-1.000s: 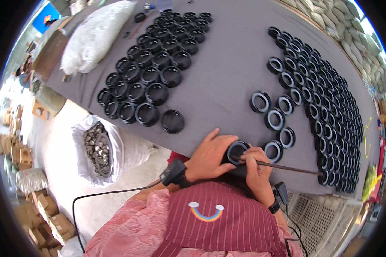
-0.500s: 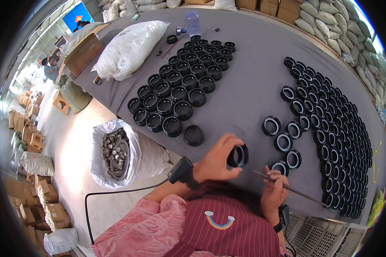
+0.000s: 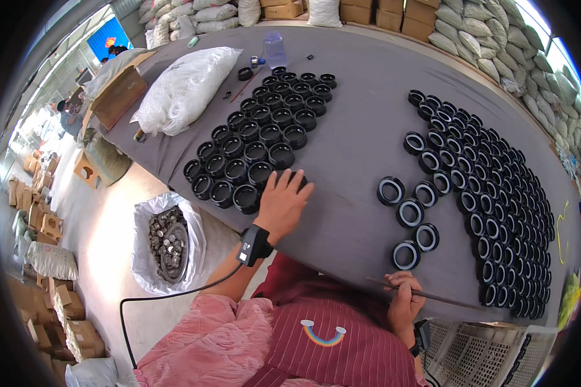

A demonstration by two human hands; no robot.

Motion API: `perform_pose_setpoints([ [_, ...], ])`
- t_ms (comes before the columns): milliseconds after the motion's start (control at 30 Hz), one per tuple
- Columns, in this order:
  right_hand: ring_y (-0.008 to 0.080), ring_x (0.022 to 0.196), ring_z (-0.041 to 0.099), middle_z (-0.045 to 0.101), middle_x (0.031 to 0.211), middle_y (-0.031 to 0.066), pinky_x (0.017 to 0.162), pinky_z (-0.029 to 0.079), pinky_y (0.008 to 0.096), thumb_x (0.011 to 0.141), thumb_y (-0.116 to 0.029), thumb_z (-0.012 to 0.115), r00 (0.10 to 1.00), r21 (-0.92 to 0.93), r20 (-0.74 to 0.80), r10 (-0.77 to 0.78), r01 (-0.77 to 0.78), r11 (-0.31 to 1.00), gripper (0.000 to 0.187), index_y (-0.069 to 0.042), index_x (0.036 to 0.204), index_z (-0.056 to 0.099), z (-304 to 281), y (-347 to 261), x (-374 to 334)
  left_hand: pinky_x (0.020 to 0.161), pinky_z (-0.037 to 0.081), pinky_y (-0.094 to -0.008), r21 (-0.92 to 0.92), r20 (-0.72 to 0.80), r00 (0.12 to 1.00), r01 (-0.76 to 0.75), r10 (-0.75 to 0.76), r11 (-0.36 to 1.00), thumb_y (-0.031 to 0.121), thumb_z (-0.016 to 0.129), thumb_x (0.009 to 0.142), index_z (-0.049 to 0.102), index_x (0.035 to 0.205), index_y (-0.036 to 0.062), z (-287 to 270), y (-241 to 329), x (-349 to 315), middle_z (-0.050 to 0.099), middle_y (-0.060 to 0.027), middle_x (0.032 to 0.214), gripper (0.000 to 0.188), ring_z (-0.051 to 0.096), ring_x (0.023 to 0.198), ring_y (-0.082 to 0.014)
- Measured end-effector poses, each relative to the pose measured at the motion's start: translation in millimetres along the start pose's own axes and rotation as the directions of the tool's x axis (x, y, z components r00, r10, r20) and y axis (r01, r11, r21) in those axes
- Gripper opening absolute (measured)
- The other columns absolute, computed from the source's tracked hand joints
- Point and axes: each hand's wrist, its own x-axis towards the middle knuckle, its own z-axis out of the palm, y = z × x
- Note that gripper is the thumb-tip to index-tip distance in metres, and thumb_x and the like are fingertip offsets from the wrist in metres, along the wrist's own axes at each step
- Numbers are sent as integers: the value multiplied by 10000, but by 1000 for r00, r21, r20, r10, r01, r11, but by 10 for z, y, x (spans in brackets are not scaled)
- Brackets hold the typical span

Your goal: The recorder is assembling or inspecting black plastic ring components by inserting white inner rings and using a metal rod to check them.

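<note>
My left hand [image 3: 284, 205] reaches over the front right corner of the left group of black rings [image 3: 235, 169], fingers stretched out and spread. A black ring [image 3: 299, 180] shows partly under its fingertips; the palm hides whatever else lies beneath. Near the table's front edge, my right hand [image 3: 403, 295] is closed round a thin dark rod [image 3: 445, 300], which points left past the fingers and runs out to the right. Just beyond that hand lies a black ring with a pale inner band [image 3: 406, 255], close to several alike.
On the right stands a large block of pale-banded rings [image 3: 490, 206]. A clear plastic bag [image 3: 187, 90] and a clear bottle [image 3: 274, 50] lie at the far left. Below the table's left edge, a white-lined sack [image 3: 145, 238] holds metal pieces. A plastic crate [image 3: 471, 351] sits below right.
My left hand has moved left and forward from mid-table to the left group; the black ring it gripped no longer shows in its grasp. The right hand keeps the rod, slightly lower. The view has shifted.
</note>
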Motion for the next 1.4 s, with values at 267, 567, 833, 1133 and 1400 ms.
perform_pose_setpoints([
  [267,166,887,607,644,984,103,844,486,320,1030,-112,468,958,-370,-276,-78,-31,928,219,22,991,636,-452,-66,47,1137,317,-548,-75,-181,983,-38,24,996,229,718,825,625,1268,77,-184,159,45,564,-184,1382,478,479,1321,-377],
  [567,239,1045,640,677,1072,146,940,496,365,1022,-79,525,960,-383,-279,18,-129,915,178,27,1063,661,-178,116,127,1157,325,-537,-832,-129,942,-272,309,484,290,830,758,422,1439,8,76,1503,23,529,-195,1402,843,503,1292,-396],
  [833,233,880,634,678,934,131,808,507,349,1002,-100,550,992,-341,5,125,-116,933,164,4,996,676,40,-14,-12,1155,329,-549,-857,63,929,-138,366,497,212,842,724,438,1398,15,7,1123,-393,538,-206,1379,810,503,1298,-378],
  [1133,248,731,613,688,812,78,691,470,370,925,-76,643,988,-471,148,40,35,882,66,-39,904,694,166,-79,122,1127,364,-574,-840,-62,950,-215,305,497,205,800,783,654,1004,68,29,990,-557,527,-230,1355,299,509,1248,-429],
  [1400,323,694,598,643,752,88,634,447,417,864,-39,669,969,-702,237,62,127,701,68,-52,814,626,126,-222,282,1128,354,-610,-845,-54,926,-242,374,477,167,769,795,635,930,54,-16,1010,-489,575,-209,1289,221,552,1216,-380],
])
